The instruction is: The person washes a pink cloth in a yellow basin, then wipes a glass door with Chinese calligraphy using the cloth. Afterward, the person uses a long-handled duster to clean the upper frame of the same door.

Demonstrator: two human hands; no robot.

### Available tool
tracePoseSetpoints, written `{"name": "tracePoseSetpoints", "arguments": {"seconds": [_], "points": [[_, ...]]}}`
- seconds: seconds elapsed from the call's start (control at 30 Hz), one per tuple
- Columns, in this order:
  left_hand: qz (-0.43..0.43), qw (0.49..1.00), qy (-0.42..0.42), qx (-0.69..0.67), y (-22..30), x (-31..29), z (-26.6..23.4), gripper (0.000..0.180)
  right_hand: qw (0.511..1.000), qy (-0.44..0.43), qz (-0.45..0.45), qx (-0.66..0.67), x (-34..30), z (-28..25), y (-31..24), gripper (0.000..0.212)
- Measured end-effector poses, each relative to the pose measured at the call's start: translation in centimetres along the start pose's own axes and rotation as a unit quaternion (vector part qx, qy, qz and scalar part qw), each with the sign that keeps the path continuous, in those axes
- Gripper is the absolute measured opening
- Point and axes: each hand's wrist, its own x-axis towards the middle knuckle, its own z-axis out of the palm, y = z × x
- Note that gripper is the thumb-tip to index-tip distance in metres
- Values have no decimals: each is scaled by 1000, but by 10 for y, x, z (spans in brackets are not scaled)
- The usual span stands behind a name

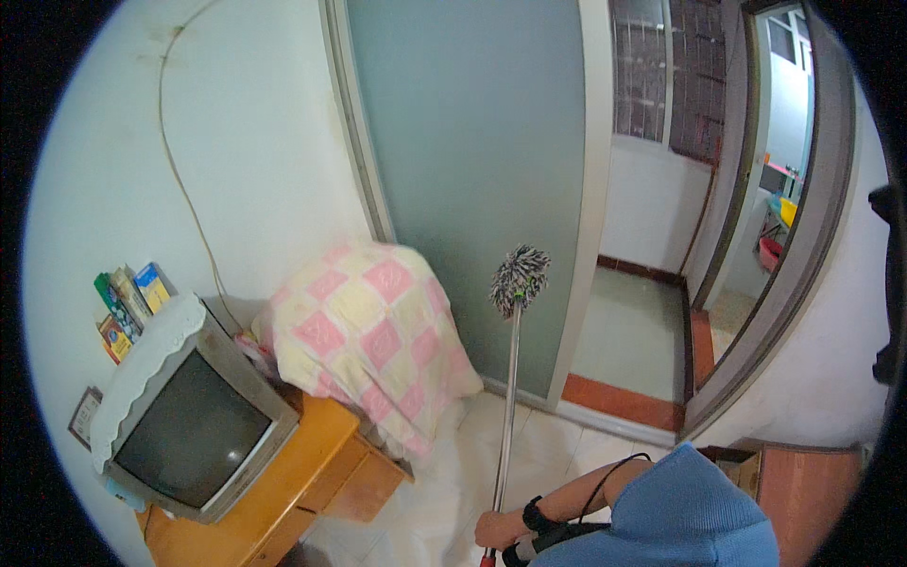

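Blue sleeve point(685, 506) nearest us, bare forearm point(590, 496) leading to the right hand point(498, 530), clenched around the long-handled mop point(511, 397) near its red lower end point(487, 559), likely so the pole's length carries the fluffy grey head point(520, 279) out before the frosted door panel point(472, 123); we can't tell whether it touches the glass, nor make out the left hand. To the left we note a checked cloth point(378, 321) draped presumably as a dust cover, and a scalloped white cover point(142, 370) over the bulky television point(198, 425), with the wooden desk point(331, 425) supporting it.

Right fingers point(487, 530) in tight curl
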Motion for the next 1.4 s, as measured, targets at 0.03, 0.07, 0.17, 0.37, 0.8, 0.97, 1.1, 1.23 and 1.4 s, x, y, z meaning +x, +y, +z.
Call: {"name": "tracePoseSetpoints", "arguments": {"seconds": [0.03, 0.07, 0.17, 0.37, 0.8, 0.97, 1.1, 1.23, 1.4], "points": [[6, 1000, -6, -4, -21, 7, -5, 59, 1000, 13, 8, -20, 12, -19, -11, 16], [6, 1000, -10, -3, -39, 10, -9, 59, 999, 15, 15, -41, 19, -40, -21, 16], [-5, 1000, -21, 5, -82, 10, -14, 59, 995, 40, 6, -96, 22, -106, -38, 12], [-13, 998, -47, 37, -106, 8, -27, 60, 943, 200, 42, -264, -39, -278, 10, 10], [116, 977, -116, -135, 42, 88, -21, 52, 849, 290, 78, -434, -161, -408, 55, 13], [59, 987, -96, -118, -3, 77, 13, 46, 897, 316, 15, -311, -113, -271, 35, 13], [55, 987, -70, -133, 13, 73, -4, 45, 921, 323, 3, -218, -83, -179, 4, 17], [57, 986, -50, -146, 29, 68, -20, 44, 950, 293, -16, -110, -52, -109, -22, 17], [63, 985, -30, -160, 38, 65, -28, 43, 986, 154, -35, -48, -25, -43, -23, 17]]}}
